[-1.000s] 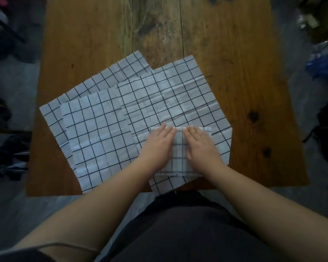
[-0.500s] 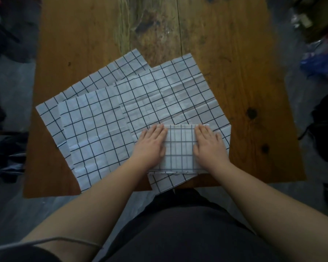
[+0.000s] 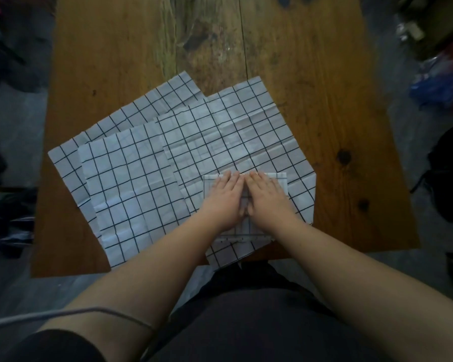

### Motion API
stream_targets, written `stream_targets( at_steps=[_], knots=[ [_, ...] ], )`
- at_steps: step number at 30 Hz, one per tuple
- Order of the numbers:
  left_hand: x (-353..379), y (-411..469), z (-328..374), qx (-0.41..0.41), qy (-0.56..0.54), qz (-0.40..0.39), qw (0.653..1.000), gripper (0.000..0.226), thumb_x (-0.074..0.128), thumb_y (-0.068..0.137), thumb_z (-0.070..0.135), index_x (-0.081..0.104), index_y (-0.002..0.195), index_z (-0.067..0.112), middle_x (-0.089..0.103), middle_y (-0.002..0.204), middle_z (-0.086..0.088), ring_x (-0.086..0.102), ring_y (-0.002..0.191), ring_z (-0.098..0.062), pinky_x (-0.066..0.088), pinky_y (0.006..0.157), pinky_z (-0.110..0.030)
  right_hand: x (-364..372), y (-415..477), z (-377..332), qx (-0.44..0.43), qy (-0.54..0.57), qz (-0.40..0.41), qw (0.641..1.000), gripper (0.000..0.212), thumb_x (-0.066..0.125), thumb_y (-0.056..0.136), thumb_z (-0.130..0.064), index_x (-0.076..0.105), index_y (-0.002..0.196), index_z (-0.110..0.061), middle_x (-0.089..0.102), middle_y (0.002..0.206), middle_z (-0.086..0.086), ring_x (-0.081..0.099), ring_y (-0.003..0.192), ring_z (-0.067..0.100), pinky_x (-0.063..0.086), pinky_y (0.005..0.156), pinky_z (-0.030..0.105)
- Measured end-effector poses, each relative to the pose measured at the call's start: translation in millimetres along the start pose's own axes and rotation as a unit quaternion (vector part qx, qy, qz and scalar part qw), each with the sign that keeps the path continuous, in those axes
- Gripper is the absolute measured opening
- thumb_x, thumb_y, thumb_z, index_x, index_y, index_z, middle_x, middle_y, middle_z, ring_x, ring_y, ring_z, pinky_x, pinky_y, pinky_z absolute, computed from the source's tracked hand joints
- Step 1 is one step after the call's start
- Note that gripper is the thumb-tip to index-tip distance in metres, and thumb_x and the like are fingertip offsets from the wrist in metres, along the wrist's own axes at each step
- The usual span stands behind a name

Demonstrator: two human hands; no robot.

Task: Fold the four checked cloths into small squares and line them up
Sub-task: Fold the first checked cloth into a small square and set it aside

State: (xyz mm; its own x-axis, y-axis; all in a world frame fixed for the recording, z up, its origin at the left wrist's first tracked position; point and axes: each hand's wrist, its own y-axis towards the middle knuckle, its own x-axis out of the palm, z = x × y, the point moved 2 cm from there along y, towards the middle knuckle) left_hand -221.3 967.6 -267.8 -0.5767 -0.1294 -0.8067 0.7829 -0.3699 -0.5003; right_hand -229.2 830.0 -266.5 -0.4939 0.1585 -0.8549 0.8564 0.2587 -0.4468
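Note:
A small folded checked cloth (image 3: pixel 279 178) lies near the table's front edge, on top of an unfolded checked cloth (image 3: pixel 236 131). My left hand (image 3: pixel 224 198) and my right hand (image 3: pixel 268 197) press flat on the folded cloth side by side, fingers straight and touching at its middle. Two more unfolded checked cloths lie spread to the left, one (image 3: pixel 134 184) overlapping the other (image 3: pixel 152 105). The hands hide most of the folded cloth.
The wooden table (image 3: pixel 311 74) is bare at the back and right, with dark knots (image 3: pixel 343 156). The lowest cloth corner hangs over the front edge. Dark clutter sits on the floor at both sides.
My hands had slid apart to the folded cloth's sides half a second ago; now they have come back together at its middle, still pressing flat.

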Motion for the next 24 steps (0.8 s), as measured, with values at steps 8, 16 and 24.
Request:
stream_targets(
  at_steps=[8, 16, 24],
  knots=[
    [2.1, -17.7, -38.9, -0.013, 0.014, 0.008, 1.0, 0.072, 0.037, 0.104, 0.038, -0.004, 0.161, 0.022, -0.008, 0.169, 0.001, -0.011, 0.155, -0.018, -0.005, 0.126, -0.041, -3.6, -14.7, 40.2, 0.036, 0.02, 0.024, 0.999, 0.065, 0.038, 0.103, -0.032, 0.014, 0.162, -0.02, 0.013, 0.169, 0.0, 0.006, 0.156, 0.018, 0.007, 0.127, 0.043],
    [0.8, -35.6, -53.3, -0.045, -0.005, 0.005, 0.999, 0.081, 0.044, 0.103, 0.044, -0.01, 0.16, 0.023, -0.013, 0.168, 0.0, -0.018, 0.153, -0.019, -0.01, 0.124, -0.039, -11.2, -34.8, 67.2, 0.085, 0.098, 0.072, 0.989, 0.061, 0.049, 0.098, -0.026, 0.029, 0.156, -0.02, 0.032, 0.161, 0.002, 0.022, 0.151, 0.019, 0.022, 0.125, 0.044],
    [7.6, -36.0, -11.6, 0.018, 0.036, 0.013, 0.999, 0.079, 0.051, 0.101, 0.036, 0.001, 0.161, 0.023, -0.004, 0.169, 0.0, -0.01, 0.155, -0.022, -0.006, 0.124, -0.042, -5.9, -47.0, 44.3, 0.215, 0.284, 0.105, 0.928, 0.03, 0.064, 0.092, -0.022, 0.052, 0.119, -0.018, 0.055, 0.112, 0.001, 0.056, 0.103, 0.02, 0.051, 0.086, 0.036]
  ],
)
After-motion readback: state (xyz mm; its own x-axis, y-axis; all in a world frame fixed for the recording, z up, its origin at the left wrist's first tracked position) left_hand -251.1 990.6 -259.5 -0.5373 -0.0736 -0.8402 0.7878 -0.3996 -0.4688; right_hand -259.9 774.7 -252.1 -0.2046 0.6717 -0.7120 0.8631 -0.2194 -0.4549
